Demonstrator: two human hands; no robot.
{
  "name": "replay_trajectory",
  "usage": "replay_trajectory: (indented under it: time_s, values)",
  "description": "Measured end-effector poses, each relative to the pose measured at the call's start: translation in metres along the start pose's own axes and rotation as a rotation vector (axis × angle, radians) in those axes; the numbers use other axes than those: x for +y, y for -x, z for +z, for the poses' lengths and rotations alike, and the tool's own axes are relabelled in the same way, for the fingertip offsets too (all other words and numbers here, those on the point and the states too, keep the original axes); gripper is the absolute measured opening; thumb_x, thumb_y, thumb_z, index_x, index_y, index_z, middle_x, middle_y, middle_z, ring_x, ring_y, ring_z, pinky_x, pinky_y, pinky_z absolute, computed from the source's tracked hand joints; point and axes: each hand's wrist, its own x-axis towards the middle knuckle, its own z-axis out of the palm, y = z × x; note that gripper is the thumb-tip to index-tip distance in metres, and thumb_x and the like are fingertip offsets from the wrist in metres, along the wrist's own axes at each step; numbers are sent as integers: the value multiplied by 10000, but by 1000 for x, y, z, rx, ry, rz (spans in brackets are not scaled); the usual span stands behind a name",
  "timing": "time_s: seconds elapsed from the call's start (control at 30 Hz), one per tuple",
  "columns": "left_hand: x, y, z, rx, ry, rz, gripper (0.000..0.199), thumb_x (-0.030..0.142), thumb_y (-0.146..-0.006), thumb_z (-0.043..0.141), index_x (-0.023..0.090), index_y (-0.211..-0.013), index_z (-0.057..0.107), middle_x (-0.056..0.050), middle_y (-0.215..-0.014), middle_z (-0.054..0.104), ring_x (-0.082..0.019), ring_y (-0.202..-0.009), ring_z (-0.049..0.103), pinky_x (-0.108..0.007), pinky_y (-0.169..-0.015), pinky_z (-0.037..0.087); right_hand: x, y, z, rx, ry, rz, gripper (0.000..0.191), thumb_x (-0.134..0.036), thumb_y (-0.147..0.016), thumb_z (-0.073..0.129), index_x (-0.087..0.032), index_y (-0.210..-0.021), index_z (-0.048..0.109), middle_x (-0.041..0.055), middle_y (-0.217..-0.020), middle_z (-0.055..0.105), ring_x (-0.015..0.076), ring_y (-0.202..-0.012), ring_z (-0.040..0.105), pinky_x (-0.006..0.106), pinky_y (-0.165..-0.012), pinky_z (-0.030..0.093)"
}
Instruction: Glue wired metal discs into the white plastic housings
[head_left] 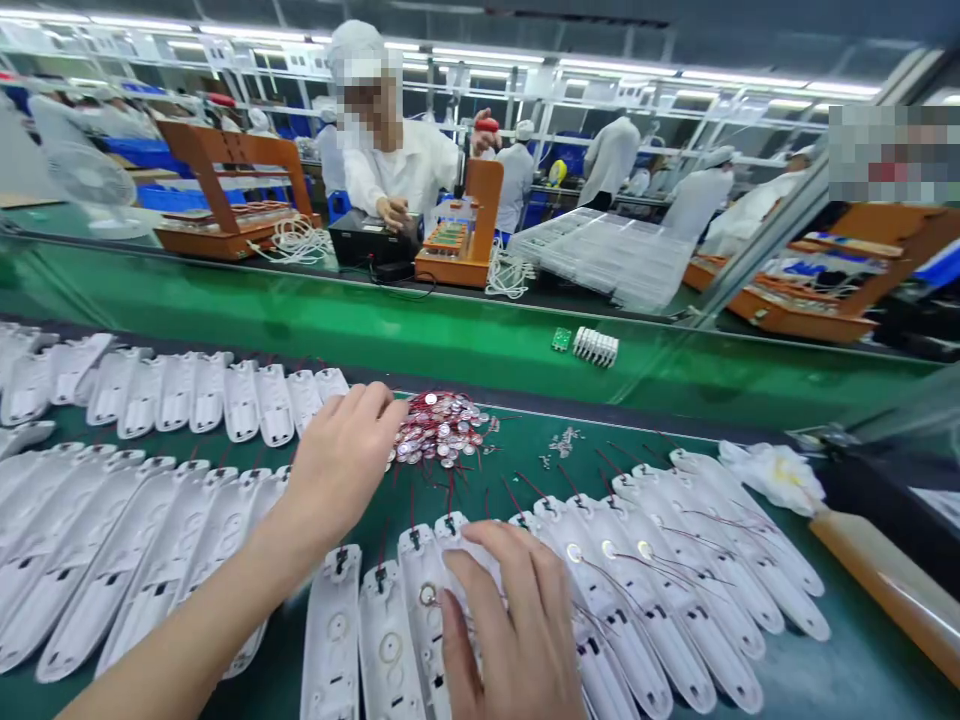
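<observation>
My left hand (349, 450) reaches to the left edge of a pile of small round metal discs with red wires (442, 430). Its fingers bend away from me and their tips are hidden, so any hold is unclear. Over a row of long white plastic housings (390, 650) hovers my right hand (514, 620), thumb and fingers apart, nothing visible between them. Below its fingers, a wired disc (428, 594) sits inside one housing. Further right, more housings hold wired discs (574, 553), while the two leftmost of this row show bare round seats.
More white housings (150, 550) lie in two rows at left. Tiny clear parts (562, 442) lie beyond the discs. A crumpled plastic bag (776, 475) is at right. Behind the green partition (315, 330), a co-worker (405, 150) stands near orange fixtures (454, 265).
</observation>
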Motion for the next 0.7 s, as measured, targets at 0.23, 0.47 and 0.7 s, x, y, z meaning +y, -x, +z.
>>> replay_trajectory:
  time_s: [0.23,0.47,0.7]
  values:
    - [-12,-4,0,-265,159,-355,188,250,-851,405,193,-888,581,-37,-768,647,-229,-676,593,-301,-597,390,15,-19,-17,14,-24,1,177,-105,-809,442,-135,-943,553,59,-1012,537,164,-969,440,319,-832,354]
    - [4,-6,-20,-405,1262,-478,265,395,-671,618,143,-748,595,-21,-709,617,-128,-648,561,-211,-571,441,24,-32,-26,40,91,-33,213,-235,-867,423,-112,-1012,521,96,-1085,533,183,-1040,448,324,-853,382]
    - [28,12,-40,-542,1560,-587,217,310,-664,648,118,-717,563,5,-621,570,-77,-552,504,-167,-501,397,23,-29,-22,16,-3,-129,168,-205,-893,430,-127,-991,541,-4,-712,560,108,-661,486,250,-685,372]
